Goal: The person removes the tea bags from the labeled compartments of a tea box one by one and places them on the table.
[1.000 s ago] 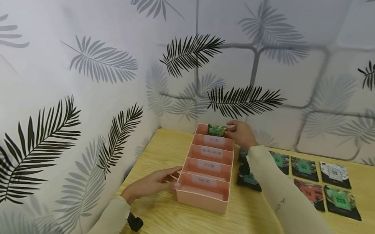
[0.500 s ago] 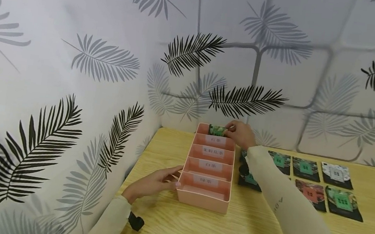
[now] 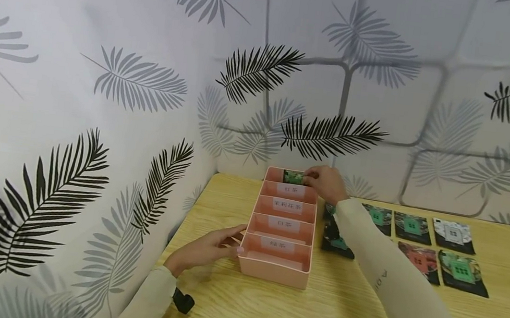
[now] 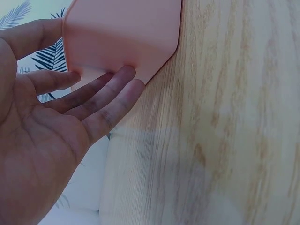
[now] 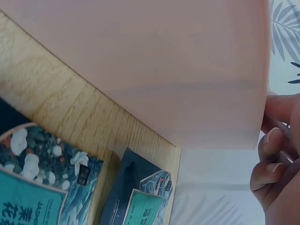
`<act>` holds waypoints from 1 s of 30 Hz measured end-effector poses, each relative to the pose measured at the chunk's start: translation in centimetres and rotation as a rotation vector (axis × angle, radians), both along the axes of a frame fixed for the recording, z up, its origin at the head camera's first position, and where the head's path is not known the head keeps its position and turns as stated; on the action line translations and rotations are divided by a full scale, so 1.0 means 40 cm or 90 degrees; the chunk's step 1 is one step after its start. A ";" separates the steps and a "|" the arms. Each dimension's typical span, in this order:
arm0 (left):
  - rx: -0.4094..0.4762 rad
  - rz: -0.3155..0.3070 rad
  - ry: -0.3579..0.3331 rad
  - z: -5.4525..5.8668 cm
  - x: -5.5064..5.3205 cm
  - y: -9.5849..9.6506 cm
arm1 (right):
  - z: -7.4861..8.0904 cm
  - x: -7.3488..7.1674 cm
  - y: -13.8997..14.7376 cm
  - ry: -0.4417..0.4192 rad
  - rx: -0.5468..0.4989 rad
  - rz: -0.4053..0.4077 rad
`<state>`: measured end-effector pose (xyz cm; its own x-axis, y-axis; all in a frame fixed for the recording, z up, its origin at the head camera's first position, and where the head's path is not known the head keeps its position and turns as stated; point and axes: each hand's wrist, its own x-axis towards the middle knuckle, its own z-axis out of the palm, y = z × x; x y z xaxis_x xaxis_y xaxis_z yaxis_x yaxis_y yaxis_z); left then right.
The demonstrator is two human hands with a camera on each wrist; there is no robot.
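Observation:
A long pink divided box (image 3: 272,272) stands on the table, its compartments labelled in Chinese. In its rearmost compartment sits a green and black tea packet (image 3: 293,177). My right hand (image 3: 328,182) reaches over the rear right corner and pinches the packet's right end. In the right wrist view, the fingers (image 5: 269,173) are bent at the box's edge, and the box wall hides the packet. My left hand (image 3: 207,248) rests at the front left corner. Its nearly straight fingers (image 4: 115,101) touch the outer side wall in the left wrist view, with the thumb at the rim.
To the right of the box lie several tea packets in rows, among them a white one (image 3: 454,236), a red one (image 3: 420,262) and a green one (image 3: 464,272). The right sleeve (image 3: 384,268) passes above some. A leaf-patterned wall (image 3: 377,167) closes off the rear.
My right fingers have shifted slightly left over the packet's end, and the packet stays in the rear compartment. My left hand keeps its place at the box.

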<state>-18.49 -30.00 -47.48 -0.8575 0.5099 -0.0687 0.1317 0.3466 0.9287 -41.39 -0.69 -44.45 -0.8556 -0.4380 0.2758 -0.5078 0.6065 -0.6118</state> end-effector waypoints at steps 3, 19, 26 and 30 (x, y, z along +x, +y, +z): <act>0.002 0.000 0.001 -0.003 -0.001 0.000 | 0.005 0.004 0.008 0.017 -0.021 -0.002; -0.005 -0.001 0.010 0.003 0.000 0.007 | 0.077 0.023 0.059 0.161 -0.045 -0.013; -0.025 0.007 0.010 0.005 0.002 0.010 | 0.096 0.045 0.082 0.166 -0.052 -0.013; -0.025 0.006 0.008 0.007 0.002 0.008 | 0.106 0.059 0.095 0.173 -0.049 -0.012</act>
<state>-18.43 -29.67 -47.20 -0.8629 0.4994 -0.0776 0.1402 0.3841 0.9126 -39.04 3.12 -40.20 -0.7542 -0.3911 0.5275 -0.6478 0.5749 -0.4998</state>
